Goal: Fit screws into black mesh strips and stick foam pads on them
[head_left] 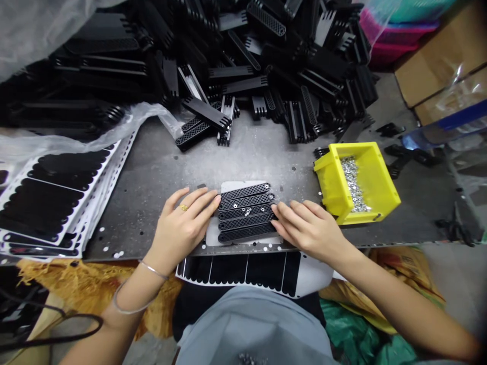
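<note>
Head view: both grips lie spread flat, L hand (pixel 180 228) and R hand (pixel 310 235) pressing in on opposite ends of five black mesh strips (pixel 246 213) on the grey metal worktop (pixel 152 192), w/ small washers (pixel 246 207) seemingly on top. Yellow bin (pixel 331 177) of silver fasteners (pixel 352 182) sits just beyond R hand.

At your twelve o'clock, a heap of black finned plastic parts (pixel 243 66) rises from the back of the grey metal tabletop (pixel 152 192). At three, a yellow plastic bin (pixel 331 177) holds silver screws (pixel 352 182). At nine lie stacked sheets of black adhesive pads (pixel 49 203). Cardboard boxes (pixel 437 56) sit beside pink plastic crates (pixel 388 50) at two.
</note>
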The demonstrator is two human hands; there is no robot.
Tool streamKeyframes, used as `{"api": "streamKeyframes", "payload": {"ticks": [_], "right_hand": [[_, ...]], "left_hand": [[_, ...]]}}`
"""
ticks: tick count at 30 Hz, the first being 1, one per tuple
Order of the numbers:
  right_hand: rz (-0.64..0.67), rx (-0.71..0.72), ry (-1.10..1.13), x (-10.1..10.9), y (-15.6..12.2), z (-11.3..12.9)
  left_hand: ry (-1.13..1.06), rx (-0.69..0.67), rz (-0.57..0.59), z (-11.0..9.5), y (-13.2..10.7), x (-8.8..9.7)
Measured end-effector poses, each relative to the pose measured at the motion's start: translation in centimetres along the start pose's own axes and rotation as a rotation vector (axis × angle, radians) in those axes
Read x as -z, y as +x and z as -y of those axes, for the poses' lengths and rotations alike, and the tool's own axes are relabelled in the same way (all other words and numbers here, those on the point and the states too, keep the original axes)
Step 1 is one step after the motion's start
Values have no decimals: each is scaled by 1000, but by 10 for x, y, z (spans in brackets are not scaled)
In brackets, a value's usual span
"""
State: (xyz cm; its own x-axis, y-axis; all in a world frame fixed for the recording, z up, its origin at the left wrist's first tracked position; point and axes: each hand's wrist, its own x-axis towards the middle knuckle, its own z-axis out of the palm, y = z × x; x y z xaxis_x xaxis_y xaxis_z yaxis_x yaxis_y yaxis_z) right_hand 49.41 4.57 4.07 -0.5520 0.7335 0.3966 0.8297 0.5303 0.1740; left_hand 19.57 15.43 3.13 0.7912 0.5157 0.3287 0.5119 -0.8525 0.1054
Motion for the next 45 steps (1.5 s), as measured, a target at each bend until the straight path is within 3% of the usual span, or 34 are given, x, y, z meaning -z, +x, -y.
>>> {"api": "streamKeyframes", "payload": {"ticks": [2, 5, 7, 10, 14, 18, 21, 25, 28, 34, 45], "right_hand": [[23, -25, 49, 0, 5, 1], [71, -236, 179, -5, 9, 0], [106, -389, 324, -10, 10, -1], [97, -466, 506, -14, 11, 3], [70, -412, 460, -14, 20, 7], [87, -319, 393, -12, 26, 5], [79, -307, 338, -7, 18, 2], [69, -225, 276, 1, -3, 1], [34, -147, 256, 2, -9, 3], [-25, -201, 337, -5, -3, -1], [-11, -221, 283, -6, -2, -3]], "left_hand": [[-23, 53, 1, -9, 0, 0], [-51, 82, -22, -12, -1, -3], [-54, 68, -30, -6, -4, -7], [-34, 23, 4, 8, -11, -8], [-62, 2, 53, 15, -10, -3], [-207, -9, 9, -2, 7, -3], [-247, -73, -10, -13, 21, -7], [-197, -112, -46, -14, 28, -9], [-205, -97, -67, -10, 24, -6], [-108, 15, -157, -7, 7, -10], [-61, -5, -192, -13, -11, -15]]}}
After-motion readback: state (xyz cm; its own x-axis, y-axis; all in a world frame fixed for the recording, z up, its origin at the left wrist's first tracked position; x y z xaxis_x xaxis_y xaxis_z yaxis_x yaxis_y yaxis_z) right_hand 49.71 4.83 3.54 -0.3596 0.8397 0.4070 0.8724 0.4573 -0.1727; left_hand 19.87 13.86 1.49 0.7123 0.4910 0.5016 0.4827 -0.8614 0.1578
